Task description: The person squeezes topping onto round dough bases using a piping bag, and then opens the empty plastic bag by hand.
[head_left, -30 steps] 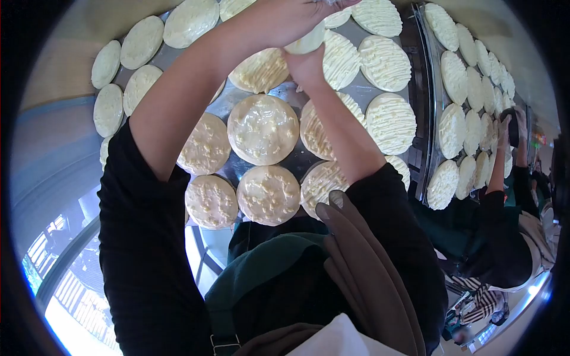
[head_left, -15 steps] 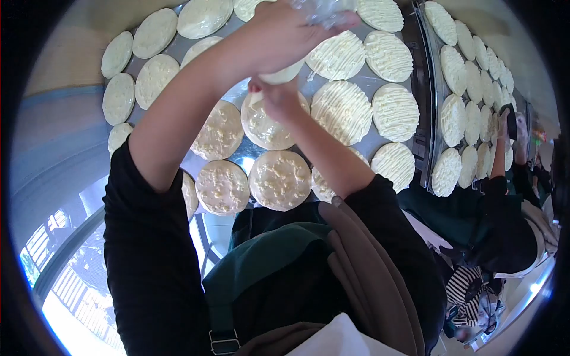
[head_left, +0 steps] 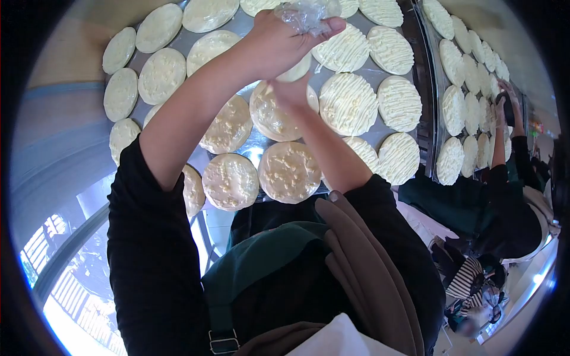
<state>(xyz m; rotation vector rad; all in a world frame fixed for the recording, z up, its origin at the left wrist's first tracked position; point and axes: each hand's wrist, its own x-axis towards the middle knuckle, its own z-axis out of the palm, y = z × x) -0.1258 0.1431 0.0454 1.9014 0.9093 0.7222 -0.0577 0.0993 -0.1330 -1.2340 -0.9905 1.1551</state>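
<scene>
My left hand [head_left: 285,41] is closed around a crumpled clear plastic bag [head_left: 309,16], which bulges out above the fist. The bag's lower part is hidden behind that hand and wrist. Just below, my right hand [head_left: 292,93] is raised over a round, flat, glossy bun [head_left: 274,113]; most of its fingers are hidden by my left wrist. Pale lines of cream cover the striped buns [head_left: 347,105] to the right. Nearer me, buns [head_left: 290,173] carry small pale crumbs instead of lines.
A metal tray [head_left: 252,155] holds the rows of buns. Beyond a dark gap on the right, a second tray [head_left: 438,89] carries more buns. Another person's hands [head_left: 504,101] hold a dark object over it. At left is a curved glass-like surface [head_left: 71,142].
Both hands have moved slightly relative to the buns, and my right hand's fingertips have slipped behind my left wrist. The view has shifted a little. The other person's hands have moved left.
</scene>
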